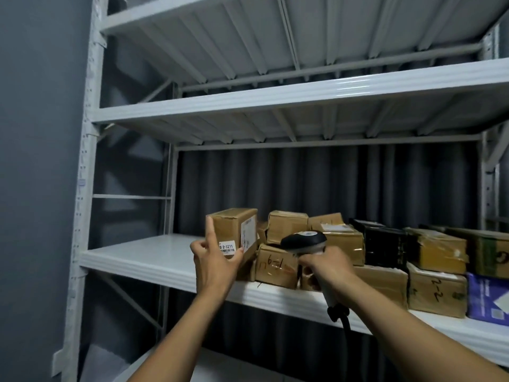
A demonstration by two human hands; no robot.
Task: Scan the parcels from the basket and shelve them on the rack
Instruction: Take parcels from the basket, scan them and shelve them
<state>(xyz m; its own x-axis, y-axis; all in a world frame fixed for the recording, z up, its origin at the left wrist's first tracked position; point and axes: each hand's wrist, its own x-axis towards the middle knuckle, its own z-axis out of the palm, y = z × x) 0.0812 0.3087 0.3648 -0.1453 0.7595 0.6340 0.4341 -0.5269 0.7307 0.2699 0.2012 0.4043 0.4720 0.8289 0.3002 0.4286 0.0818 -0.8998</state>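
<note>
A brown cardboard parcel (234,230) with a white barcode label stands on end at the left of a row of parcels on the white rack shelf (137,257). My left hand (214,263) holds its near face, forefinger straight up along the left edge and thumb under the label. My right hand (327,268) grips the handle of a grey and black barcode scanner (304,241), whose head points left toward the parcel. The scanner's cable (345,322) hangs below my wrist. No basket is in view.
Several more parcels fill the shelf to the right: brown boxes (278,267), a black one (384,246), a blue one (487,299). The shelf's left part is bare. Two white shelves (275,97) run above, another lies below. A grey wall (35,161) stands at left.
</note>
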